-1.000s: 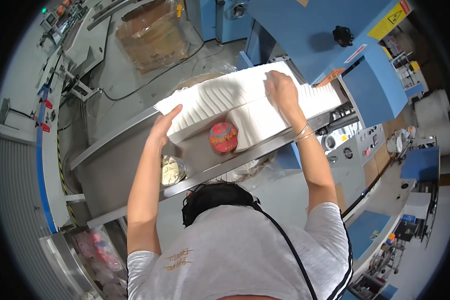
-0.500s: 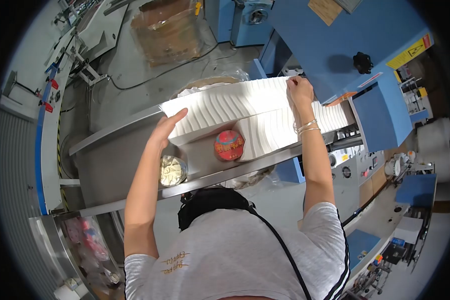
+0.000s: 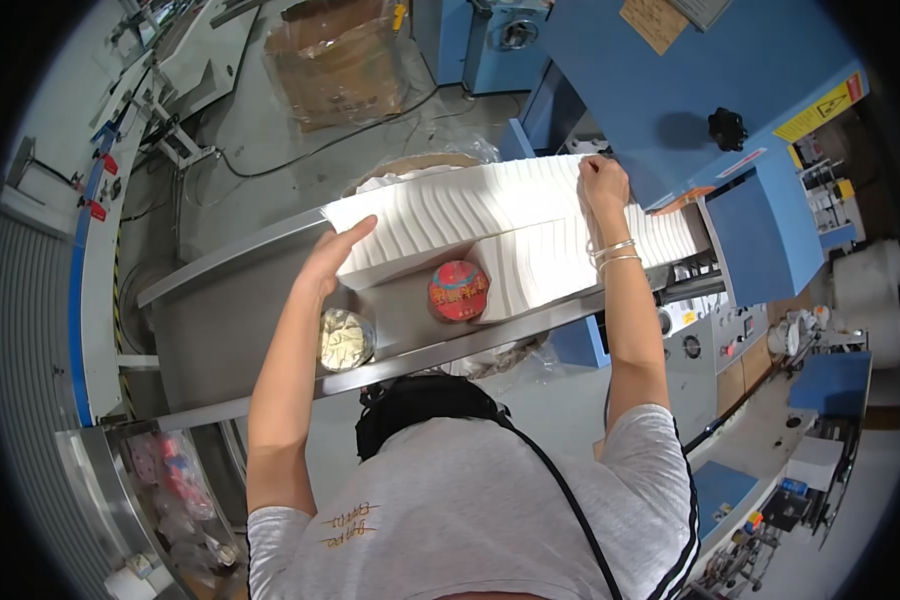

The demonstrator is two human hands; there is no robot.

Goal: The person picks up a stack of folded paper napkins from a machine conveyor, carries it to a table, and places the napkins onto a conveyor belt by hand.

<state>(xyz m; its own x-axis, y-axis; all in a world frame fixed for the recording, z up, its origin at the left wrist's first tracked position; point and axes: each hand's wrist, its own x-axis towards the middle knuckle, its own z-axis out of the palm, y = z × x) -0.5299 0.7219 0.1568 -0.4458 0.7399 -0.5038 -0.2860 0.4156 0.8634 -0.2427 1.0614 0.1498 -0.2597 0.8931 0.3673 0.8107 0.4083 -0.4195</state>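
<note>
A long row of stacked white sheets (image 3: 450, 205) lies along a metal tray (image 3: 230, 320), with a second white stack (image 3: 540, 262) in front of it. My left hand (image 3: 332, 255) presses on the left end of the long row, thumb stretched out over it and the other fingers hidden. At the far right end of the row, the fingers of my right hand (image 3: 604, 182) are bent together on the white sheets. A round red container (image 3: 458, 291) stands against the front stack. Left of it is a clear jar (image 3: 346, 340) with pale pieces inside.
A blue machine (image 3: 650, 90) with a black knob (image 3: 727, 129) stands at the upper right, over the tray's right end. A plastic-lined cardboard box (image 3: 335, 70) is on the floor behind. Plastic bags (image 3: 180, 480) lie at the lower left.
My right hand has moved right along the white sheets to the far end of the row. My left hand stays at the left end. The camera view has shifted slightly.
</note>
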